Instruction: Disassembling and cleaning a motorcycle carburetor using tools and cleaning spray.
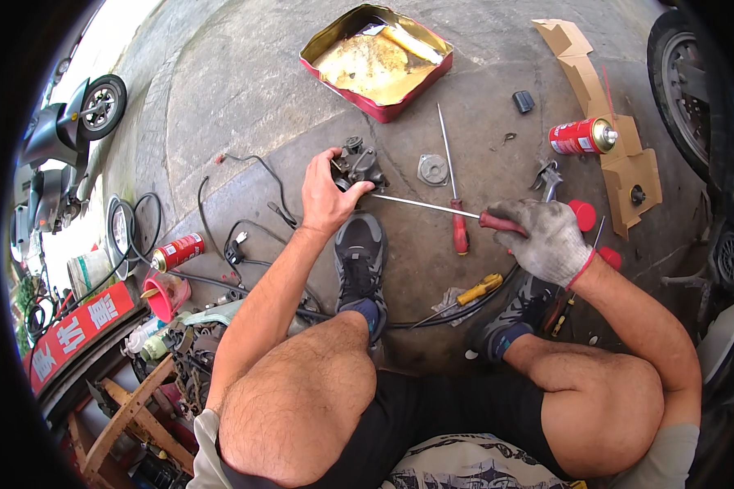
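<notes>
My bare left hand [328,196] is closed around a dark metal carburetor [361,165], held just above the floor beyond my left shoe. In a soiled grey-white glove, my right hand [546,238] grips the red handle of a long screwdriver [420,203]. Its shaft points left and the tip meets the lower right side of the carburetor; the exact contact spot is too small to tell. Beyond the shaft lies a second red-handled screwdriver [458,218] on the floor. Close by it is a round grey metal cover [433,169].
A red tray [375,108] stands ahead. To the right are a red spray can [577,136], flattened cardboard [628,175] and a spray gun [549,179]. A yellow-handled screwdriver [481,289] lies between my feet. Cables [253,220] and another spray can [178,251] lie left.
</notes>
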The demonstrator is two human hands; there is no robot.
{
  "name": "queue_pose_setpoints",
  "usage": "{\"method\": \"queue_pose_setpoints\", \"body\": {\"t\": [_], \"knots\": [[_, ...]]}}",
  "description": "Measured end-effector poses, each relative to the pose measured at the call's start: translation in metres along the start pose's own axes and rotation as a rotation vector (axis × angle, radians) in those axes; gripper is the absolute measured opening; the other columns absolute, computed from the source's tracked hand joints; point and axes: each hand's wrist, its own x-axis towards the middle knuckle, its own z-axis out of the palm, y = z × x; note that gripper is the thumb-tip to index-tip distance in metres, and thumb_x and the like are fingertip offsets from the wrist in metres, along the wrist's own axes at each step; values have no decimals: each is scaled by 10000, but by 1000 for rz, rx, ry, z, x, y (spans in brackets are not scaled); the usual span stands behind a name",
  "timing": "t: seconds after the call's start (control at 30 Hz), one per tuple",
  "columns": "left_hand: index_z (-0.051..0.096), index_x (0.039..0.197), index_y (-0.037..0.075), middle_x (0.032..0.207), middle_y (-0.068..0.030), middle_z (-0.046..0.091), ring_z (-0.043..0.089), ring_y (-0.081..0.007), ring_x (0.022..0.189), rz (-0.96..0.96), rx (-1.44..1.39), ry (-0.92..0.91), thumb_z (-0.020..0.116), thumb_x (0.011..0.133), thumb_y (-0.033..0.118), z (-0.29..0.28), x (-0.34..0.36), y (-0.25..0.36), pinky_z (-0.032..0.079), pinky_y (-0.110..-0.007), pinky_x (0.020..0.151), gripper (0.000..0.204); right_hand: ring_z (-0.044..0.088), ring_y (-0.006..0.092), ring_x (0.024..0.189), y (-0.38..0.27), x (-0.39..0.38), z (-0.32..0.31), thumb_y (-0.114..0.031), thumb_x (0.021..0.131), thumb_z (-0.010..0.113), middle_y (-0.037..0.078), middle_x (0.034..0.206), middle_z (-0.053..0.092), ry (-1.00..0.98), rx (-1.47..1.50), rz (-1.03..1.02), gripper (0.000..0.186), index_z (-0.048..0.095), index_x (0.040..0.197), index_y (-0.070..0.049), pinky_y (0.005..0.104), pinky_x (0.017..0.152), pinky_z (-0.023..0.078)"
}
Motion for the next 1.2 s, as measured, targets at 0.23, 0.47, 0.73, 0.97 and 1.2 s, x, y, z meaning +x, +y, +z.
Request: {"method": "queue_pose_setpoints", "body": {"t": [0.23, 0.47, 0.73, 0.97, 1.2], "knots": [[552, 1248, 2, 1174, -181, 624, 591, -369, 1131, 6, -3, -2, 922, 655, 337, 0, 0, -1, 479, -433, 982, 775, 710, 363, 854, 2, 2, 1, -266, 868, 704, 158, 870, 718, -21, 84, 38, 332, 692, 1185, -168, 468, 773, 552], [547, 1275, -2, 1231, -180, 630, 605, -359, 1162, -7, -5, -37, 913, 667, 291, -6, -2, -2, 483, -415, 1006, 768, 700, 377, 861, -3, -3, 5, -268, 858, 722, 163, 909, 706, -31, 76, 84, 328, 694, 1163, -150, 468, 759, 550], [522, 1282, -28, 1232, -187, 599, 573, -369, 1164, -29, -50, -39, 924, 654, 262, -7, 1, 6, 471, -432, 1010, 800, 701, 351, 919, 20, -15, -7, -194, 790, 781, 133, 1033, 717, 192, 226, 90, 367, 710, 1136, -95, 431, 803, 555], [511, 1316, -13, 1241, -190, 591, 587, -362, 1169, -28, -21, -34, 898, 684, 232, -5, -1, 7, 478, -413, 1009, 781, 701, 340, 926, 31, 11, 15, -192, 808, 775, 132, 1034, 716, 236, 142, 16, 348, 706, 1133, -89, 429, 789, 553], [504, 1331, -3, 1258, -186, 588, 585, -357, 1178, -35, -21, -39, 895, 684, 223, -5, -1, 8, 478, -411, 1014, 789, 701, 341, 934, 34, 15, 23, -209, 810, 779, 132, 1031, 717, 247, 134, 5, 367, 701, 1149, -91, 431, 793, 557]]}}
